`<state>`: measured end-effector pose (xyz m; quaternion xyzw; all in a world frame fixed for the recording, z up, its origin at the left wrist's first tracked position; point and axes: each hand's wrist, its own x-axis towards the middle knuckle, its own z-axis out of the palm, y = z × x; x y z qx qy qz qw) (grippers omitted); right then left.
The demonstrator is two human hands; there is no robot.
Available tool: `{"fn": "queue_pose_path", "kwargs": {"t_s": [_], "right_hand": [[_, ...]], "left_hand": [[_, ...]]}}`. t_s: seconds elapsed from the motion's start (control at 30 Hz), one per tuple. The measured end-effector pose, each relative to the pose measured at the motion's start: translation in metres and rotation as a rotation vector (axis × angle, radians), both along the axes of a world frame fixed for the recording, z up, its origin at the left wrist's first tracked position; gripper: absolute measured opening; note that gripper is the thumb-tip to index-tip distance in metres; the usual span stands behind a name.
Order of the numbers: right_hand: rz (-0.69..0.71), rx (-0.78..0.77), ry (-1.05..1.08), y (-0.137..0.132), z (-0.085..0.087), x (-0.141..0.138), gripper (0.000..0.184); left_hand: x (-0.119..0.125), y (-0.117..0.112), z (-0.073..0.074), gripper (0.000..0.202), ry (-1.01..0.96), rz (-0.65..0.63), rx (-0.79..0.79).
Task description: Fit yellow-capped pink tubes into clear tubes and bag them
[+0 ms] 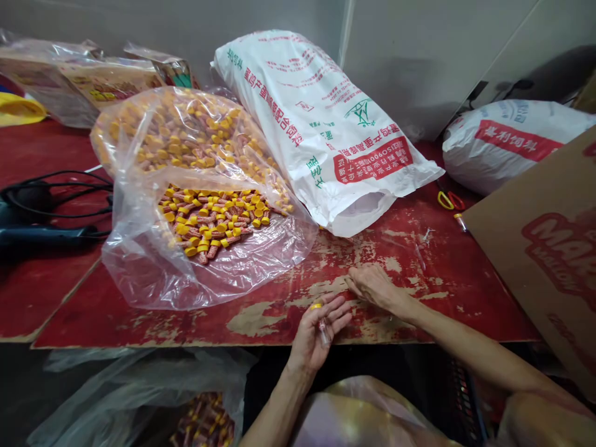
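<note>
one yellow-capped vial (323,330) on palm of left hand (311,336)

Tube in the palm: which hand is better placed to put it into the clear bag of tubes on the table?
Probably the left hand: it holds the tube and is nearer the clear bag; the right hand is farther away.

Scuffed red table (465,292) under clear bag (214,279), white sack (321,130), scissors (446,200), perhaps a corded tool (46,236)
</note>
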<state>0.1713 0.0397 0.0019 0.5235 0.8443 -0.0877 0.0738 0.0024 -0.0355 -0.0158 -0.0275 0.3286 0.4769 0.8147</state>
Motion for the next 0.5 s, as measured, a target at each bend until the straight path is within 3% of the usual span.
{"fn": "queue_pose_path", "kwargs": {"t_s": [0.1,0.23,0.3,0.4,0.5], "right_hand": [[-0.001,0.059,0.208,-0.029,-0.003,-0.014,0.029],[0.215,0.143,0.457,-0.050,-0.004,-0.028,0.024],[0.122,0.251,0.459,-0.032,-0.003,-0.024,0.025],[-0.241,0.415,0.216,0.020,-0.003,-0.009,0.026],[-0.356,0.361,-0.026,0.062,-0.004,-0.003,0.026]], "left_hand": [[0.000,-0.001,-0.001,0.024,-0.087,0.050,-0.023],[-0.006,-0.003,0.000,0.026,-0.134,0.145,-0.047],[-0.009,-0.005,0.002,0.031,-0.106,0.147,-0.032],[-0.011,-0.009,0.005,0.035,-0.046,0.127,-0.018],[-0.009,-0.013,0.004,0.033,-0.026,0.119,0.008]]}}
